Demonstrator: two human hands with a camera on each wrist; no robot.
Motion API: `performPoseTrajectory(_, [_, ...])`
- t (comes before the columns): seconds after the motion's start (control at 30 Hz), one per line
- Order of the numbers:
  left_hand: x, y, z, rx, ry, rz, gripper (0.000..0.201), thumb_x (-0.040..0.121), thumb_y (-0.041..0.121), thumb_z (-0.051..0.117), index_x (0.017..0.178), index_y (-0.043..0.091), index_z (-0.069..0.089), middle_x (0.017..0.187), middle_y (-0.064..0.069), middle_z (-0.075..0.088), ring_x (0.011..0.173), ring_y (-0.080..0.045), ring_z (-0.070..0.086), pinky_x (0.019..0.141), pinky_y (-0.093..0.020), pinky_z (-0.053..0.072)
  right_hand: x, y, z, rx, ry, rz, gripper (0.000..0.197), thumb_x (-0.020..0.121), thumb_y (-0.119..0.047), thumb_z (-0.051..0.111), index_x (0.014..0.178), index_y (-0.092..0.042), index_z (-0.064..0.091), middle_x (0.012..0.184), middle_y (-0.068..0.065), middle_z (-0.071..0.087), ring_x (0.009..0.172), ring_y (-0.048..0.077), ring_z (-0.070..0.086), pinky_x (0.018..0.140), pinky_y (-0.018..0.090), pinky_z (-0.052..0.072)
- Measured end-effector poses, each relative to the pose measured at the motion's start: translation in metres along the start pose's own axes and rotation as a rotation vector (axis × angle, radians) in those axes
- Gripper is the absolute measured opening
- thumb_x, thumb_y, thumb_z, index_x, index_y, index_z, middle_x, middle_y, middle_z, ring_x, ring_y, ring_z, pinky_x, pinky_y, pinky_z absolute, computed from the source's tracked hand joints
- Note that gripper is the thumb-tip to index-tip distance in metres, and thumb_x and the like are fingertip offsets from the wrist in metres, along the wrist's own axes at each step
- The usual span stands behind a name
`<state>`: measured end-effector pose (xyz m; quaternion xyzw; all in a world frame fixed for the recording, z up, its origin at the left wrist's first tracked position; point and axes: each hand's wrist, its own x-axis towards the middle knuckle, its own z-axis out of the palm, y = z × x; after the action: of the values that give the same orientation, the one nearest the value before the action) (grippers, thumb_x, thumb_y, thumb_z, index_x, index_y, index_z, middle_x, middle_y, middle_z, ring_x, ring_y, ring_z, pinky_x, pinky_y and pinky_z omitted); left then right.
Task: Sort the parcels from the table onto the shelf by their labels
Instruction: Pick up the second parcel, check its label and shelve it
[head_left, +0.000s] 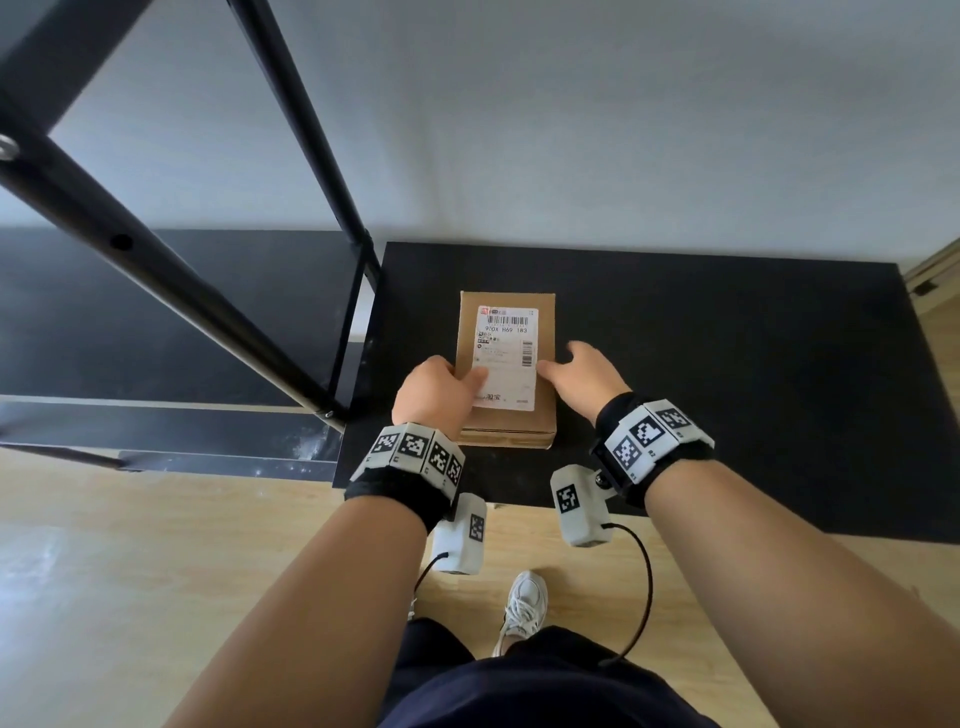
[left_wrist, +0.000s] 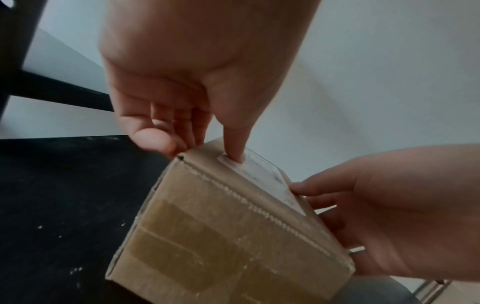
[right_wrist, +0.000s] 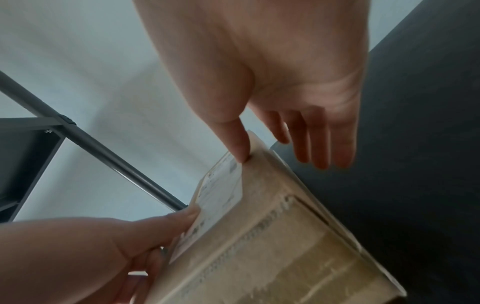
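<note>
from your head camera, the box (head_left: 506, 364) lies flat on the black table (head_left: 727, 364), label (head_left: 506, 358) up, its long axis running from you toward the wall, the barcode end at the far side. your left hand (head_left: 434, 389) sits at the box's near left edge with the thumb laid on the label; your right hand (head_left: 587, 379) is at the right edge, thumb tip touching the top face. the black shelf (head_left: 208, 291) stands just left of the table.

the left wrist view shows what the head view hides: your left thumb (left_wrist: 235, 148) presses the label's corner while the fingers (left_wrist: 155, 139) curl down the left side, so that hand pinches the box. the taped near end face also shows here.

the right wrist view shows your right thumb (right_wrist: 237, 142) on the top by the label's edge, but the fingers (right_wrist: 322, 142) hang spread and straight off the right side, apart from the cardboard. a shelf post (right_wrist: 109, 160) crosses behind.
</note>
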<state>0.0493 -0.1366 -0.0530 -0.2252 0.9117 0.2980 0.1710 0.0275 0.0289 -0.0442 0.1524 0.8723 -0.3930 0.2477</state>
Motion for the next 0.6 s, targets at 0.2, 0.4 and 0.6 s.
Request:
performPoseTrajectory(0.2, [0.001,0.000,0.007,-0.160,-0.043,-0.032,0.058,0.095,0.048,0.056,0.139,0.010,0.052,0.127,-0.008,0.064,0.107,-0.023,0.065,0.084,-0.036,0.055,-0.004,0.006,0.009,0.077,-0.110,0.033,0.048,0.102,-0.038,0.041,0.136,-0.006,0.054,0.135,0.012,0.062,0.120,0.029,0.060,0.102,0.043,0.048])
performPoseTrajectory(0.4, [-0.007,0.002,0.003,-0.255,-0.064,-0.031,0.052,0.095,0.040,0.059,0.136,0.009,0.054,0.122,-0.006,0.068,0.107,-0.024,0.067,0.091,-0.041,0.057,-0.008,0.006,0.010,0.164,-0.126,0.044,0.041,0.100,-0.031,0.042,0.126,-0.004,0.059,0.128,0.016,0.064,0.115,0.032,0.062,0.100,0.050,0.049])
performPoseTrajectory(0.6, [-0.016,0.012,-0.023,-0.452,0.016,0.060,0.050,0.093,0.038,0.063,0.134,0.011,0.060,0.122,-0.003,0.070,0.107,-0.022,0.068,0.092,-0.042,0.057,-0.025,-0.016,-0.013,0.274,-0.057,-0.035,0.030,0.101,-0.029,0.043,0.112,-0.011,0.064,0.119,0.013,0.069,0.107,0.030,0.067,0.097,0.050,0.052])
